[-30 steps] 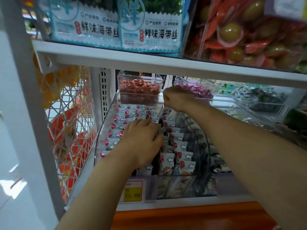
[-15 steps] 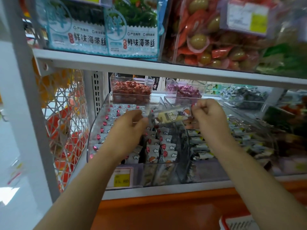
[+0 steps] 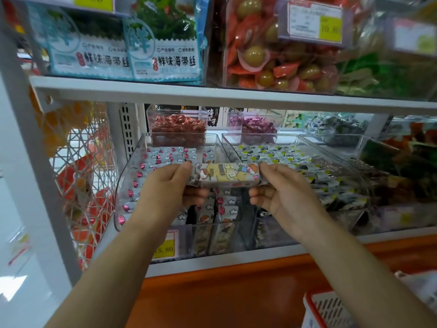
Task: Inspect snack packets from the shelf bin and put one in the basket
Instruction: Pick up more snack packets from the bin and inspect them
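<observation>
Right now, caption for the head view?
Left hand and right hand hold a snack packet by its ends at the shelf bin.

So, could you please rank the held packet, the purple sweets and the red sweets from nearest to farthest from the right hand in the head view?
1. The packet: pinched by the right hand itself.
2. The purple sweets: back tub, just behind it.
3. The red sweets: back tub, farther left.
</observation>
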Tool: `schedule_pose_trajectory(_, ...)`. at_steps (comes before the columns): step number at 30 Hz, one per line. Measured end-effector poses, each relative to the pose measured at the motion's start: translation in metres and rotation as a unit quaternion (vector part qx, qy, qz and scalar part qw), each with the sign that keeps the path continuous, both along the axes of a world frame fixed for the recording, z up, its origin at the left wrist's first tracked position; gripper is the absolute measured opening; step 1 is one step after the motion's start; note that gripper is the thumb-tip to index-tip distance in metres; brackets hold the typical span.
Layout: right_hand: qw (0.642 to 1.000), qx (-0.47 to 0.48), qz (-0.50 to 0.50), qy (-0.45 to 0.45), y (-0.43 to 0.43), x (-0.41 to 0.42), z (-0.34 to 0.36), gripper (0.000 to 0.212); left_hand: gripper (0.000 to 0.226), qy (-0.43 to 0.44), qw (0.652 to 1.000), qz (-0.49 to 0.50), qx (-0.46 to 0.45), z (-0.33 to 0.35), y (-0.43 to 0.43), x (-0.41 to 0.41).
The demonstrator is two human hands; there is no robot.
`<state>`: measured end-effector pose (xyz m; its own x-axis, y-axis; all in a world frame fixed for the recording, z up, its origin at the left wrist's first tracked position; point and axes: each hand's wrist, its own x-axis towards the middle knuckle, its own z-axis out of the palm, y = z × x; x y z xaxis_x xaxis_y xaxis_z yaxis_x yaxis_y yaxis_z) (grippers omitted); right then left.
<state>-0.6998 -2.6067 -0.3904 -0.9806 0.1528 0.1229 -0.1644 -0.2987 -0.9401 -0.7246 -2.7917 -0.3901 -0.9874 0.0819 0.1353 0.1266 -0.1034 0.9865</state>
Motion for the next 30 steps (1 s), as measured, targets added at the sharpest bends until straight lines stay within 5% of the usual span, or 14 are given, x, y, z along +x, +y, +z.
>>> schedule_pose_trajectory(9,0.998,-0.039,-0.034,-0.024,0.001,-0.004,-0.004,0.017,0.02,-0.057,0.99,-0.044,0.123,0.0,0.004,-0.002)
schedule_pose_trajectory(15,0.999,-0.049,0.001,0.008,0.007,-0.004,-0.002,0.011,0.015,0.011,0.994,-0.103,0.028,0.0,-0.001,-0.003)
schedule_pose_trajectory(19,0.998,-0.017,0.05,0.046,0.011,-0.003,0.0,0.035,0.017,0.003,0.995,-0.085,0.052,-0.001,-0.001,-0.004)
schedule_pose_trajectory(23,0.997,-0.04,0.05,0.045,0.012,-0.004,-0.003,0.016,0.027,-0.003,0.995,-0.074,0.06,-0.001,0.001,-0.004)
schedule_pose_trajectory(30,0.992,-0.125,0.012,0.002,0.009,-0.004,-0.002,0.014,0.017,0.041,0.995,-0.088,0.035,0.001,0.004,-0.001)
